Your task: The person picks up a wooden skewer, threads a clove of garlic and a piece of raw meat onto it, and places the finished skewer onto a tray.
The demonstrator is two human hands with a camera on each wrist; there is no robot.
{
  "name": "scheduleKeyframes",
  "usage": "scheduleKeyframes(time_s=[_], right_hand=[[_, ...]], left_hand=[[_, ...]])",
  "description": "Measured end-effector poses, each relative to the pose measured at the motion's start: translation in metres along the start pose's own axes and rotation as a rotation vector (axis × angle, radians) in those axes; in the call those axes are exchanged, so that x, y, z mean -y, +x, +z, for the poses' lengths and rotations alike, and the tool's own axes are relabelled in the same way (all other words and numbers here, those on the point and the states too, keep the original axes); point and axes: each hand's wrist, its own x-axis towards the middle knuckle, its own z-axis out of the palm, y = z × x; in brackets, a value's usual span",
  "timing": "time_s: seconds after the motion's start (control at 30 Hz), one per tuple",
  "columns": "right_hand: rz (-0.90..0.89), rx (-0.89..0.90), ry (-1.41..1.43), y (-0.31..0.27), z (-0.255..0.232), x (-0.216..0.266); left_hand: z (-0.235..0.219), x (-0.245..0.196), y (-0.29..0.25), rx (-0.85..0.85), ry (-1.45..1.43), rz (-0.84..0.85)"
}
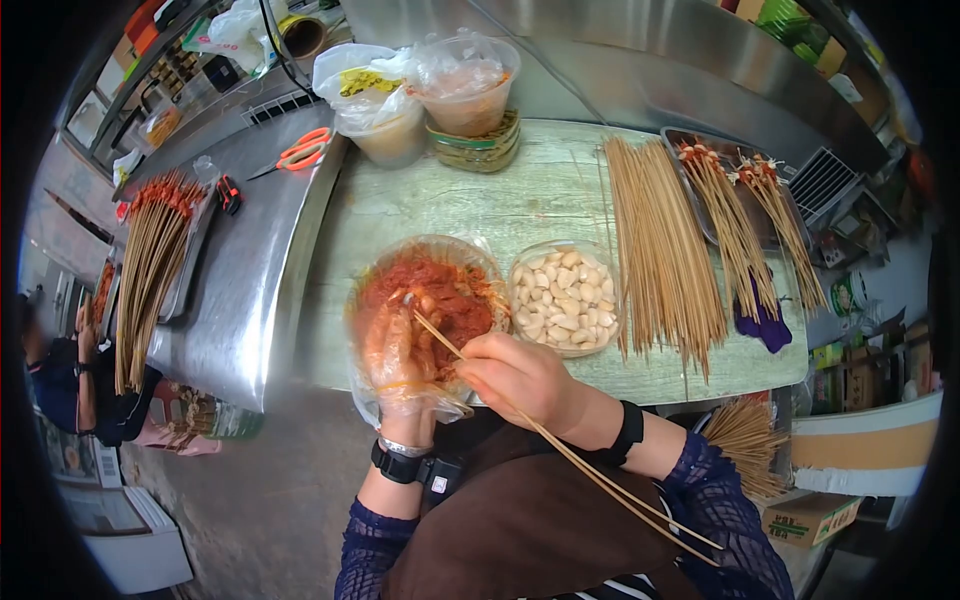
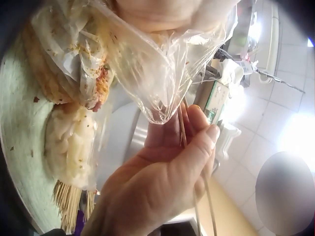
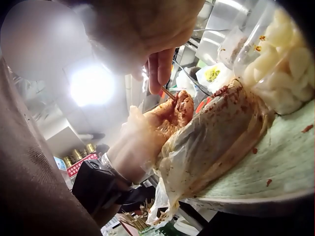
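My left hand [image 1: 398, 355], in a clear plastic glove smeared with red sauce, is over a bowl [image 1: 352, 300] lined with clear plastic. Red-sauced shredded food [image 1: 415, 272] fills that bowl. The gloved fingers curl around a small red-coated piece of food at the tips of two thin bamboo skewers [image 1: 600, 470]; the fingers mostly hide it. Bare, my right hand [image 1: 525, 378] pinches these skewers between thumb and fingers, their long ends slanting back over the apron. A rubber band [image 1: 405, 385] circles the glove's cuff. Peeled garlic cloves [image 1: 563, 297] sit in a clear tub just right of the bowl.
Many loose skewers [image 1: 665, 250] lie right of the garlic, beside a tray [image 1: 672, 145] with food-tipped skewers. Lidless tubs [image 1: 385, 140] covered in plastic stand at the back. On the left metal counter [image 1: 255, 240] are orange scissors [image 1: 303, 150] and a skewer bundle [image 1: 155, 270]. Another person [image 1: 85, 370] is at far left.
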Motion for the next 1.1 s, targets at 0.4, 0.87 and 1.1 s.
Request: scheduleKeyframes(time_s=[0.4, 0.87, 1.1], right_hand=[[-0.002, 0.057, -0.03, 0.005, 0.008, -0.002], [0.049, 0.098, -0.051, 0.007, 0.006, 0.005], [0.083, 0.115, -0.078, 0.009, 0.014, -0.001]], left_hand=[[-0.009, 0.0, 0.012, 0.018, -0.025, -0.017], [-0.004, -0.005, 0.009, 0.057, -0.029, 0.056], [-0.004, -0.003, 0.003, 0.102, 0.017, 0.007]])
